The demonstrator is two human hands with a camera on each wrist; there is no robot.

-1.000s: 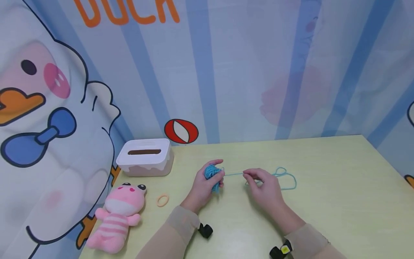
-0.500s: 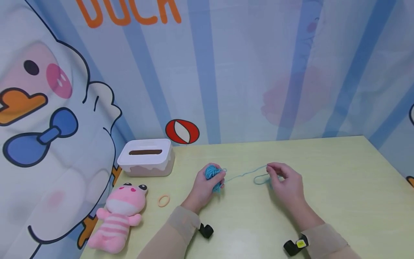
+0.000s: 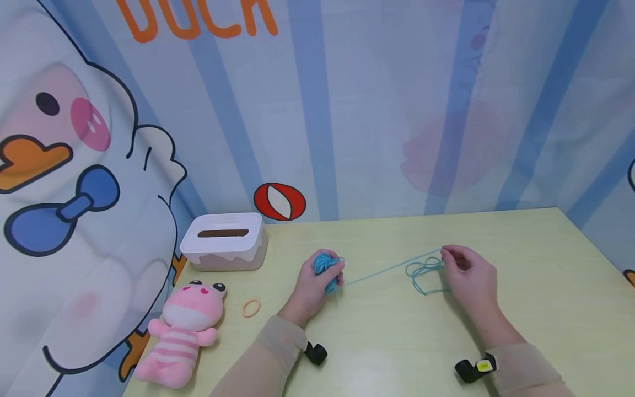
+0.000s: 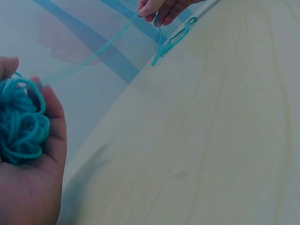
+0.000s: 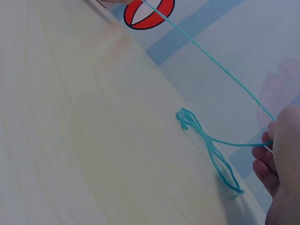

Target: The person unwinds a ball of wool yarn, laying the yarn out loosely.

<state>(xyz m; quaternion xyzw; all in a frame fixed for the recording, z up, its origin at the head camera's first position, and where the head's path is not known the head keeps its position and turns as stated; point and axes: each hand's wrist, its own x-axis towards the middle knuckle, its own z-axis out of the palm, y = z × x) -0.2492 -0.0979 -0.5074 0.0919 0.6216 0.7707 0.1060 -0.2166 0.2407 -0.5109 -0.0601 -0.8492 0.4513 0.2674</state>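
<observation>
A ball of blue yarn (image 3: 324, 266) lies in my left hand (image 3: 311, 286), with the fingers and thumb curled round it. In the left wrist view the bundled loops of the yarn ball (image 4: 22, 124) rest against the palm. My right hand (image 3: 471, 278) pinches the strand (image 3: 392, 268) between thumb and fingertips, to the right of the ball. That strand runs nearly straight between the two hands. Below the right fingertips, loose yarn loops (image 3: 421, 271) lie at the table; the right wrist view shows these loops (image 5: 206, 136) joined to the pinched yarn.
On the left of the table (image 3: 387, 342) lie a pink striped plush toy (image 3: 176, 333) and a small orange ring (image 3: 251, 307). A white lidded box (image 3: 225, 245) with a brown slot stands behind them. A printed duck backdrop (image 3: 367, 110) rises along the table's far edge.
My right hand has moved steadily to the right, drawing the strand longer. It looked slack half a second ago and is now straight. The left hand with the yarn ball stays nearly in place.
</observation>
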